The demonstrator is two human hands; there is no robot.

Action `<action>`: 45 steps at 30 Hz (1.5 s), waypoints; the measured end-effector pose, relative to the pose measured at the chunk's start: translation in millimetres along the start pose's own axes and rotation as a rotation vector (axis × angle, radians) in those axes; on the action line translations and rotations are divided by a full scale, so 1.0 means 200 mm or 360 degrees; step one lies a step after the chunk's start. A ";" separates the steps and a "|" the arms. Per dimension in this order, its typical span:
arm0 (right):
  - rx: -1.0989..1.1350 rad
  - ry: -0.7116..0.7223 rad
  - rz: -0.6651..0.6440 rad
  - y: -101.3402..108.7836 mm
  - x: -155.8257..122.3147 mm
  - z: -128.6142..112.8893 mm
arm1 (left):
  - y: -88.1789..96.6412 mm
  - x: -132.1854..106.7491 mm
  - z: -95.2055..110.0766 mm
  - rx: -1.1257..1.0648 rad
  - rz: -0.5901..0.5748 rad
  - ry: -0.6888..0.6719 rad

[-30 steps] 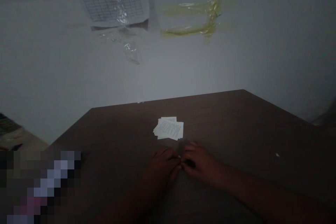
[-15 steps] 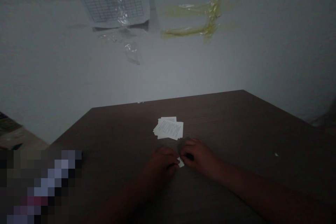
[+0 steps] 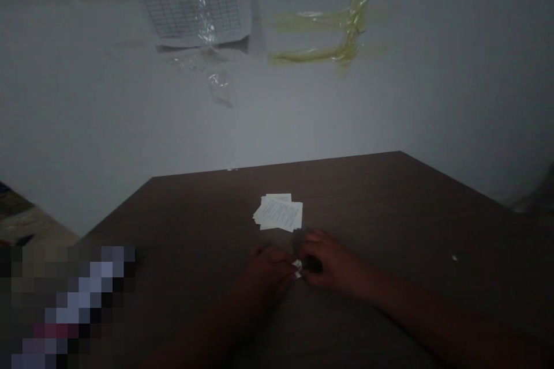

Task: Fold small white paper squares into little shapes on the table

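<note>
Between my two hands, low over the brown table [image 3: 194,207], is a small piece of white paper [image 3: 297,268], folded or crumpled. My left hand [image 3: 270,268] pinches its left side, fingers closed. From the right, my right hand [image 3: 322,259] grips the other side between thumb and fingers. Most of the paper is hidden by my fingertips. Just beyond my hands lies a loose stack of white paper slips [image 3: 279,213] with printed text, fanned unevenly.
A white wall [image 3: 303,115] rises behind the table. On it hang a printed grid sheet [image 3: 190,0] and strips of yellowed tape [image 3: 346,52]. A tiny white scrap [image 3: 454,258] lies at the right of the table. The lower left corner is pixelated.
The small paper between my hands looks more folded or crumpled than before. My right thumb has shifted slightly lower. The stack of slips has stayed in place.
</note>
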State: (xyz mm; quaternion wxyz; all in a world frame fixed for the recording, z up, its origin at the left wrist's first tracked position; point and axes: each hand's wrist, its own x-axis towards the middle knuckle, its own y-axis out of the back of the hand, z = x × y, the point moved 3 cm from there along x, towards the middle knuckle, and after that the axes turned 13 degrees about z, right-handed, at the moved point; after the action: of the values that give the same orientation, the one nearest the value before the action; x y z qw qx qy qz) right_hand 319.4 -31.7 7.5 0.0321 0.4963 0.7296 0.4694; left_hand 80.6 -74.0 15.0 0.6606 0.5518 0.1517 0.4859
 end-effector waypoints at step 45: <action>0.0039 -0.0185 0.0050 -0.02 -0.01 -0.07 | -0.06 0.03 -0.09 -0.0057 -0.0096 -0.0021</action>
State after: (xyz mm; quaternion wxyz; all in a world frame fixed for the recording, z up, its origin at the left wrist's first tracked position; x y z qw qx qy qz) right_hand 311.5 -42.2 11.8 0.0609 0.5345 0.7243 0.4313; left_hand 76.5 -57.8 0.5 0.6857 0.5382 0.1552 0.4648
